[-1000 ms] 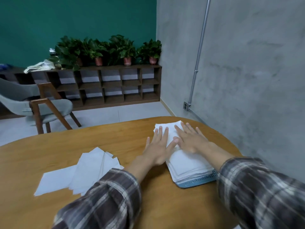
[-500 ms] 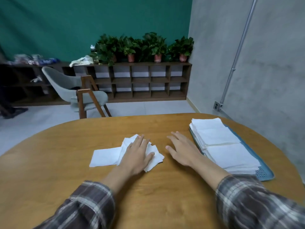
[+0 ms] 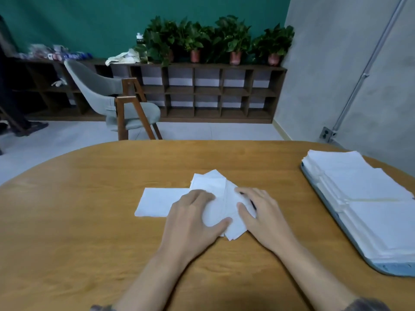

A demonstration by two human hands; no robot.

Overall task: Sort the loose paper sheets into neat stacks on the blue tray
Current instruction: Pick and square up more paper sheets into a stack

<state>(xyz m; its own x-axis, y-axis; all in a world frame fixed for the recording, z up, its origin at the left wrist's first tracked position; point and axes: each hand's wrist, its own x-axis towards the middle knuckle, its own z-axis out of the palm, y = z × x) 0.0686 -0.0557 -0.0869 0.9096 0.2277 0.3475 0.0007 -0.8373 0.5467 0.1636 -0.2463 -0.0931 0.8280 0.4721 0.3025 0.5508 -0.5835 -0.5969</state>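
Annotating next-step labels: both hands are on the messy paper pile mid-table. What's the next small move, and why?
Probably draw the loose sheets together and square their edges before lifting. The left hand and right hand flank the pile, but its sheets lie fanned at different angles, one sheet sticks out to the left, and the blue tray holds squared stacks.

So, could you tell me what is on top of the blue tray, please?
Stacks of white paper sheets cover the blue tray; only its left and near rim shows, its floor is hidden.
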